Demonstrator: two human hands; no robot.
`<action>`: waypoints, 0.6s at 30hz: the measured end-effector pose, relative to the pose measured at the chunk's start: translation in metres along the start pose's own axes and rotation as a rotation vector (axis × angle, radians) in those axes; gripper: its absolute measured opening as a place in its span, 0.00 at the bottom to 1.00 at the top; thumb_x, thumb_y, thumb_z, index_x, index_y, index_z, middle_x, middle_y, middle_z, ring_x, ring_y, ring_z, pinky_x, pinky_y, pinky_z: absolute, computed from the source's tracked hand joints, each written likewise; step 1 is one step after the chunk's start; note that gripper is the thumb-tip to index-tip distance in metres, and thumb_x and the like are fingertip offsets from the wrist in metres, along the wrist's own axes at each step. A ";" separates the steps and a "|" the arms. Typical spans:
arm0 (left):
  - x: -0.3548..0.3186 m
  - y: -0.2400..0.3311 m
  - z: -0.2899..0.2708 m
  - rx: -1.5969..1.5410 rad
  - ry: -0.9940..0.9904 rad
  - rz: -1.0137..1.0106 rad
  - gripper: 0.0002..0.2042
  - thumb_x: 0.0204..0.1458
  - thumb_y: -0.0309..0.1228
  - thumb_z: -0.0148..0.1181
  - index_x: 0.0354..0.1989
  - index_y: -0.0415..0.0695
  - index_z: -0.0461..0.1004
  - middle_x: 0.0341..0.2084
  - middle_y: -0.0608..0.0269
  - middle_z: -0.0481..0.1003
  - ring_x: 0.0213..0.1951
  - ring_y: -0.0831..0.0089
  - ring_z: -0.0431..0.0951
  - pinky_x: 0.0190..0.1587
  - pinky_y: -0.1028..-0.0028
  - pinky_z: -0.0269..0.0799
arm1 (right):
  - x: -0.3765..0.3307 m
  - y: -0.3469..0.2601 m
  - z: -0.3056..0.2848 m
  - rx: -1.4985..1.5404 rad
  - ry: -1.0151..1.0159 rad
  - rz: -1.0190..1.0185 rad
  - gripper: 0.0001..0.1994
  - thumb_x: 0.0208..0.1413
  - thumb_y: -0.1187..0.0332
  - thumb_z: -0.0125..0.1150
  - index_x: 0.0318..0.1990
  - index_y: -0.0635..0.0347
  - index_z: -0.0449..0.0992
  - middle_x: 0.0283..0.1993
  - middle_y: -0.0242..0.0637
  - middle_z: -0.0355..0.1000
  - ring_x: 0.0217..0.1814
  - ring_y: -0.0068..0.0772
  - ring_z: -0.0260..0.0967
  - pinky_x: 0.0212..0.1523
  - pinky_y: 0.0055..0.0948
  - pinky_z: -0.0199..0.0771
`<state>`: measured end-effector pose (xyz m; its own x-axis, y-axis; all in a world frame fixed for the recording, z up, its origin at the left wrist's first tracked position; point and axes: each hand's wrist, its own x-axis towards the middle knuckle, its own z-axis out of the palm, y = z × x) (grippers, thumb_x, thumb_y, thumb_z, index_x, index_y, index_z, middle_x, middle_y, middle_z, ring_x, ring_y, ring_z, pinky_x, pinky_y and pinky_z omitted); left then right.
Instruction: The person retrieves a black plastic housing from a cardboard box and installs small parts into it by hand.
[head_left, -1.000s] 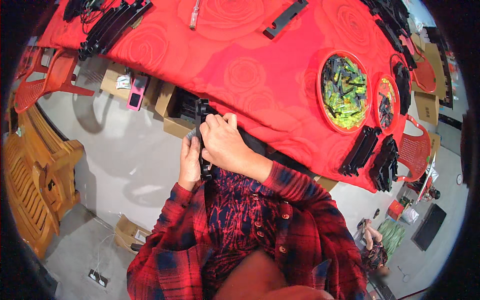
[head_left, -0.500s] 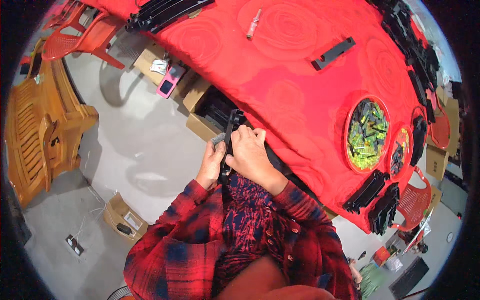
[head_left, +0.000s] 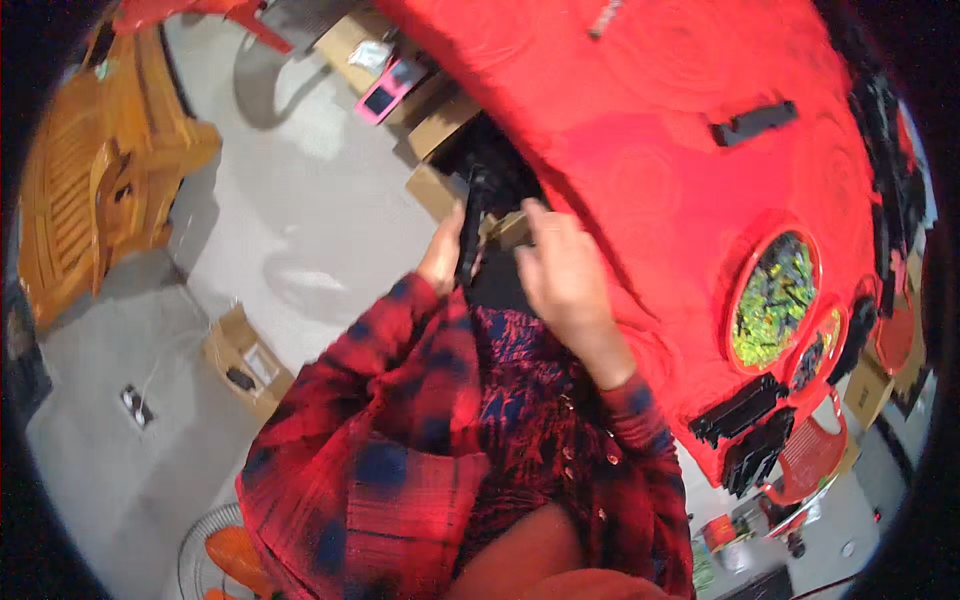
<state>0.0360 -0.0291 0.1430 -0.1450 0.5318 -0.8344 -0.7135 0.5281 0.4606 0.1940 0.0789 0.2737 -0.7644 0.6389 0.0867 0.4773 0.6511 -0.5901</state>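
My left hand [head_left: 441, 250] grips a long black plastic part [head_left: 470, 225], held upright in front of my lap. My right hand [head_left: 570, 268] is apart from it, just to the right, fingers stretched out and somewhat blurred, with nothing seen in them. Beyond the black part, a cardboard box [head_left: 432, 192] with dark contents stands below the table's edge. Another long black part [head_left: 755, 123] lies alone on the red tablecloth [head_left: 640, 190].
On the table are a red-rimmed tray [head_left: 733, 318] of small black and yellow-green pieces, a smaller tray [head_left: 843, 325], and stacked black parts [head_left: 740, 408]. A pink-framed device [head_left: 390, 90] sits by boxes. A wooden bench [head_left: 110, 190] stands left; a red chair [head_left: 812, 460] is at right.
My right hand has let go of the black part and moved right, its fingers opening. The left hand keeps the part, now more upright. The whole view has shifted.
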 end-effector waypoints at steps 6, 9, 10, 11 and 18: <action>0.135 -0.031 -0.054 0.270 0.266 0.279 0.21 0.57 0.38 0.60 0.46 0.30 0.68 0.27 0.49 0.77 0.28 0.57 0.79 0.32 0.62 0.75 | -0.021 0.035 -0.041 -0.069 0.389 0.164 0.11 0.54 0.83 0.59 0.45 0.66 0.76 0.39 0.46 0.75 0.39 0.45 0.72 0.42 0.37 0.74; 0.189 -0.050 -0.074 0.678 0.401 0.148 0.26 0.57 0.43 0.58 0.50 0.28 0.67 0.37 0.44 0.77 0.36 0.58 0.81 0.35 0.62 0.75 | -0.039 0.056 -0.048 -0.097 0.409 0.245 0.10 0.54 0.82 0.59 0.45 0.66 0.76 0.39 0.46 0.75 0.39 0.45 0.72 0.42 0.37 0.73; 0.196 -0.054 -0.056 0.681 0.518 0.176 0.26 0.56 0.41 0.59 0.50 0.27 0.66 0.40 0.37 0.76 0.43 0.48 0.78 0.44 0.59 0.73 | -0.047 0.063 -0.048 -0.131 0.402 0.270 0.11 0.55 0.82 0.59 0.45 0.66 0.76 0.39 0.46 0.75 0.40 0.44 0.72 0.43 0.37 0.73; 0.202 -0.057 -0.041 0.690 0.634 0.206 0.26 0.55 0.40 0.61 0.50 0.27 0.65 0.43 0.29 0.74 0.49 0.38 0.75 0.53 0.56 0.70 | -0.054 0.069 -0.045 -0.165 0.400 0.300 0.11 0.55 0.83 0.59 0.45 0.66 0.76 0.39 0.46 0.75 0.40 0.44 0.72 0.44 0.38 0.72; 0.239 -0.070 -0.012 0.576 0.792 0.154 0.28 0.56 0.39 0.60 0.54 0.27 0.61 0.49 0.27 0.71 0.52 0.37 0.73 0.57 0.55 0.68 | -0.066 0.080 -0.024 -0.268 0.436 0.284 0.14 0.52 0.86 0.56 0.46 0.66 0.77 0.40 0.45 0.74 0.42 0.46 0.69 0.45 0.39 0.71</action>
<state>0.0427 0.0532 -0.0920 -0.7745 0.1365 -0.6176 -0.2365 0.8431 0.4829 0.2929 0.0988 0.2406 -0.3692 0.8760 0.3103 0.7736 0.4747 -0.4197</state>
